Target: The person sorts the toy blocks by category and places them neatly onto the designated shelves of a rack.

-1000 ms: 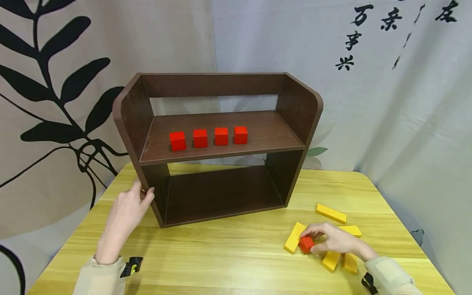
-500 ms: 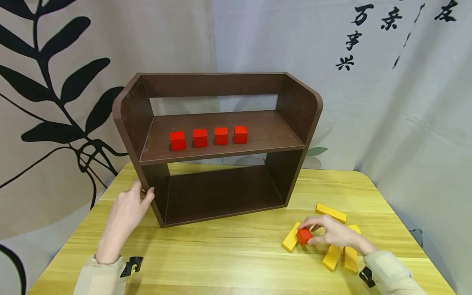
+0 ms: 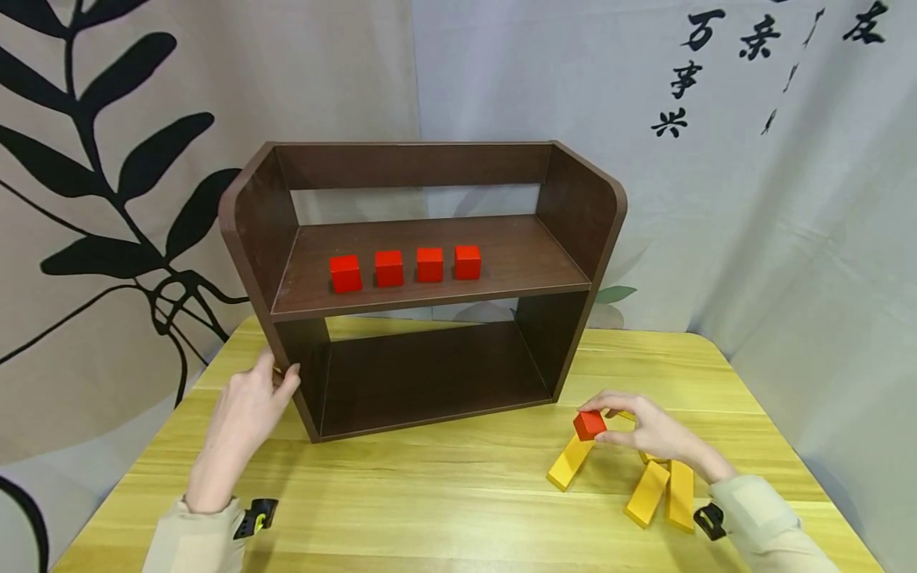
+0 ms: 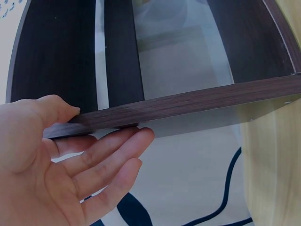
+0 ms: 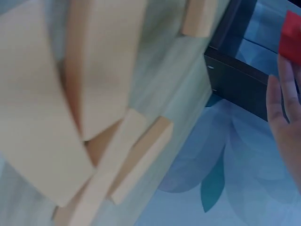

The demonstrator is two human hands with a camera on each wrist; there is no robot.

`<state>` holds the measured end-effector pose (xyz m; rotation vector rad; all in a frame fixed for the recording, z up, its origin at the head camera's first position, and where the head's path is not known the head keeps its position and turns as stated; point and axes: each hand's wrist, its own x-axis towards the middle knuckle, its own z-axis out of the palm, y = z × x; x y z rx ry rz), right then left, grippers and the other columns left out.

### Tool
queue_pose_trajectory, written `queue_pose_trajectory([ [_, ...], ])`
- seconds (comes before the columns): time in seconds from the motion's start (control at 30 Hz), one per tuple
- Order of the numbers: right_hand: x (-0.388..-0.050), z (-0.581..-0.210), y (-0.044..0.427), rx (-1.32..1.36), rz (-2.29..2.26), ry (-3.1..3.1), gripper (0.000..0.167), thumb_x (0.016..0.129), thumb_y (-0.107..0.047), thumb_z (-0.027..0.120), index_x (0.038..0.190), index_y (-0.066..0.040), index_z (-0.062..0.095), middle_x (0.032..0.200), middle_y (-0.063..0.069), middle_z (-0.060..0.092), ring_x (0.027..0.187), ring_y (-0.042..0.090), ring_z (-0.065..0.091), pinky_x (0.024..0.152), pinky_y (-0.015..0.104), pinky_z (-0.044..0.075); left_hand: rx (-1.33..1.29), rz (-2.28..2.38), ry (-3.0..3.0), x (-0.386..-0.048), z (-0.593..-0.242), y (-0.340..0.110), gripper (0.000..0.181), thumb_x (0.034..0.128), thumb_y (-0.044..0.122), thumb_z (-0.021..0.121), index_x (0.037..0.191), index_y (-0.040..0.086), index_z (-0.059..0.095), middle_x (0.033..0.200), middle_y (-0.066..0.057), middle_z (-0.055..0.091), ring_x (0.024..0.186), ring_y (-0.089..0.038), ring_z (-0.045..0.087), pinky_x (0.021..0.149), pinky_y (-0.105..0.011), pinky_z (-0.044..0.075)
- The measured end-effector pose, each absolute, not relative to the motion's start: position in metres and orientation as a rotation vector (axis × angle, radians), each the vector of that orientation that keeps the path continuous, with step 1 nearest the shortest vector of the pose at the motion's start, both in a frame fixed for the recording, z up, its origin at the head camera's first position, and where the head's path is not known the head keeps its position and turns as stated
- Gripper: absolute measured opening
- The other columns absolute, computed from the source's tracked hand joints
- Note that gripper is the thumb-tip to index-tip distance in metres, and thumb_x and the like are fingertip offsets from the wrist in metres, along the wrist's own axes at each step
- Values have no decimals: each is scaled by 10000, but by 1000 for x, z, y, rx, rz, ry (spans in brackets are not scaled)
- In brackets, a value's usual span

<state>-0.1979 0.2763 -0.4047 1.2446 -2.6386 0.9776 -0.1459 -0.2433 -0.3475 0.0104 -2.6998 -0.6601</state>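
Observation:
My right hand (image 3: 648, 430) pinches a red cube (image 3: 590, 426) between thumb and fingers, held above the table near a yellow block (image 3: 571, 463). In the right wrist view the red cube (image 5: 290, 37) shows at the right edge by the fingers. With thumb inside and fingers outside, my left hand (image 3: 247, 406) grips the left side panel of a dark brown two-tier shelf (image 3: 430, 302). The left wrist view shows that panel's edge (image 4: 188, 101) between thumb and fingers. A row of several red cubes (image 3: 430, 265) stands on the shelf's upper board.
Several yellow blocks lie on the wooden table (image 3: 444, 493) under and around my right hand, among them a yellow block (image 3: 680, 495) and a leaning yellow block (image 3: 647, 493). Behind the table hangs a white curtain (image 3: 752, 199) with black characters and plant prints.
My right hand has lifted the red cube from among the yellow blocks, moving up and away toward the shelf's side. My left hand stays on the side panel.

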Motion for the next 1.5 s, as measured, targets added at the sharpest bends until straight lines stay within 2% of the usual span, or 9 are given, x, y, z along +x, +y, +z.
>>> queue_pose_trajectory([
  [0.23,-203,-388,267,1196,957,-2520,383,760,-43,764,1125,-91,657,1067,50,680,953,36,579,791,228,505,28,-663,-2709,-146,-348,-244,296,989,266,429,1022,-21,492,817,-236,673,469,-183,469,422,-303,338],
  [0.5,-205,-367,247,1123,972,-2433,405,756,-28,766,1145,-67,660,1097,38,655,985,69,574,861,167,461,20,-660,-2700,-145,-348,-244,282,985,253,438,1039,-20,488,810,-239,673,461,-178,468,415,-301,337],
  [0.73,-206,-347,225,1069,1018,-2340,435,733,29,766,1151,-20,657,1094,67,633,977,55,545,836,93,424,15,-665,-2697,-144,-348,-244,273,987,247,440,1045,-15,489,815,-241,673,464,-177,470,416,-301,333],
  [0.97,-212,-327,205,1047,1068,-2239,441,708,91,758,1133,34,651,1083,122,632,947,21,553,810,92,451,19,-663,-2701,-145,-349,-244,282,989,255,436,1054,-14,489,814,-237,673,460,-178,470,416,-302,334],
  [1.17,-204,-300,185,1031,1098,-2127,438,666,167,742,1088,103,640,1030,216,633,932,32,559,786,125,452,19,-662,-2700,-145,-348,-244,279,989,252,437,1065,-12,486,819,-239,672,465,-179,479,417,-301,337],
  [1.3,-214,-300,182,1003,1117,-2056,474,645,171,753,1098,77,650,1031,206,646,955,-27,558,779,132,460,22,-669,-2713,-145,-347,-244,288,993,261,430,1059,-13,485,827,-244,672,467,-180,475,418,-303,338],
  [1.5,-229,-296,176,940,1142,-1997,450,693,92,764,1124,7,670,1079,165,674,961,-1,578,807,142,465,25,-678,-2731,-146,-347,-244,297,996,270,422,1060,-13,486,860,-257,675,477,-181,490,420,-304,348],
])
